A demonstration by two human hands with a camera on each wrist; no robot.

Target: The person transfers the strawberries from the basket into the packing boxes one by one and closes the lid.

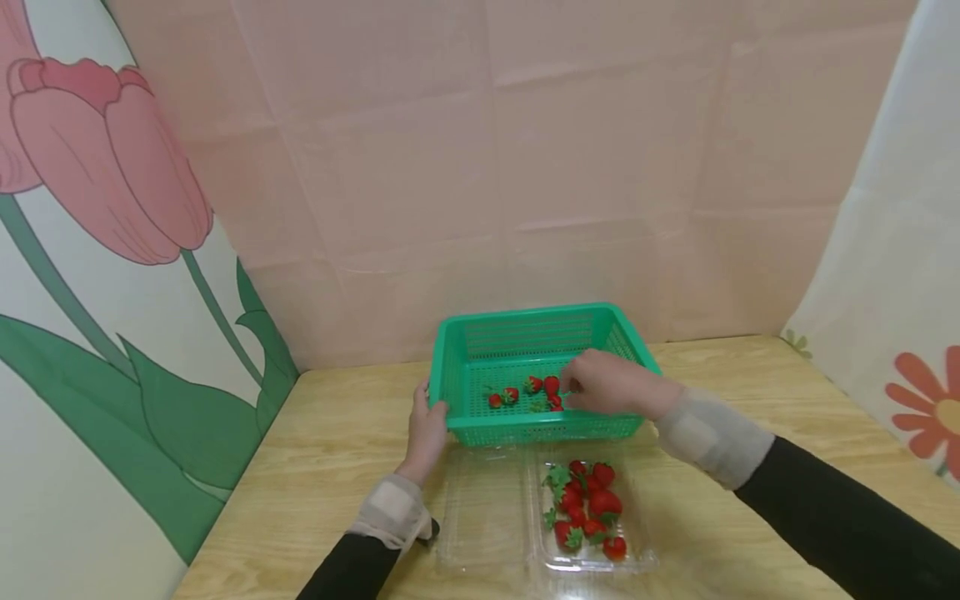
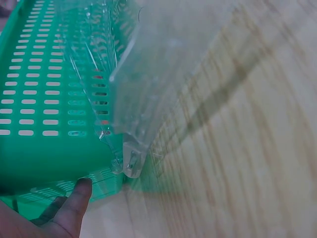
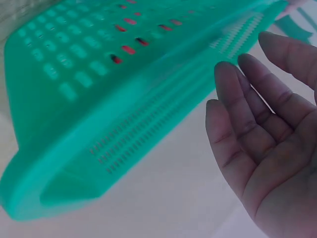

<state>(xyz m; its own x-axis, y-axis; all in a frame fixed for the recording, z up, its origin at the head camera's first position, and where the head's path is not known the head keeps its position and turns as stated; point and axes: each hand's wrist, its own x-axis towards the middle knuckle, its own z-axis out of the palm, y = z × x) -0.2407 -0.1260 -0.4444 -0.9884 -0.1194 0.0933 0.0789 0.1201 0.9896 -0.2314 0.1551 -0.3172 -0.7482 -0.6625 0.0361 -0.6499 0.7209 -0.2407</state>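
Note:
A green plastic basket (image 1: 540,432) stands on the table with several strawberries (image 1: 510,395) on its slotted floor. At its left side my left hand (image 1: 427,433) grips the basket, thumb by the front corner. In the left wrist view, that hand's thumb (image 2: 74,208) lies against the green rim. Over the basket's right part hovers my right hand (image 1: 611,382), above the strawberries. The right wrist view shows this right hand (image 3: 267,129) with loosely bent fingers and nothing in the palm. In front of the basket lies an opened clear plastic clamshell box (image 1: 637,546), its right half holding several strawberries (image 1: 603,503).
The clamshell's other half (image 1: 483,517) lies flat on the left, near my left wrist. A wooden table (image 1: 322,467) extends to both sides. Behind the basket hangs a pink sheet (image 1: 450,167); a tulip-printed panel (image 1: 112,167) is on the left, a flower-printed one (image 1: 885,275) on the right.

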